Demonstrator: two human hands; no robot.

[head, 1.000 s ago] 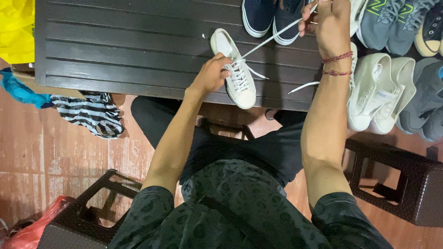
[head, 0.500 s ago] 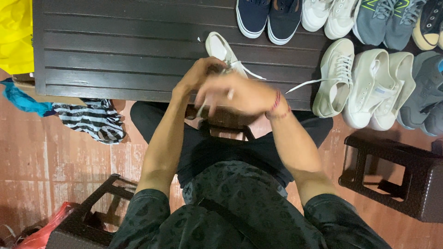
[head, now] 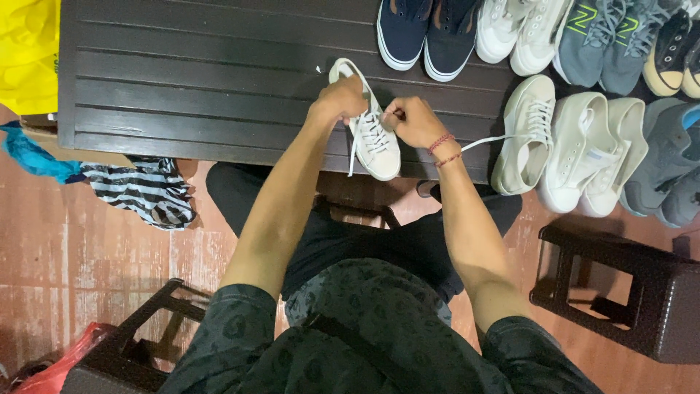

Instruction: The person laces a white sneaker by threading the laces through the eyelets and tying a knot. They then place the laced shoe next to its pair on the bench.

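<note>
Pinching is seen at both hands: the left hand [head: 341,98] is closed on the heel end of the white canvas low-top sneaker [head: 370,131], the right hand [head: 413,120] is closed on the white flat shoelace [head: 487,138] near the eyelets. The sneaker rests near the front edge of the dark slatted wooden surface [head: 204,87]. It is judged light and soft-sided; the rubber sole is the firmest hold. The lace is limp and likely to slip.

Dark patterned short-sleeved shirt, black trousers, red bead bracelets [head: 443,148] on right wrist; diagonal strap, possibly bag's.
</note>
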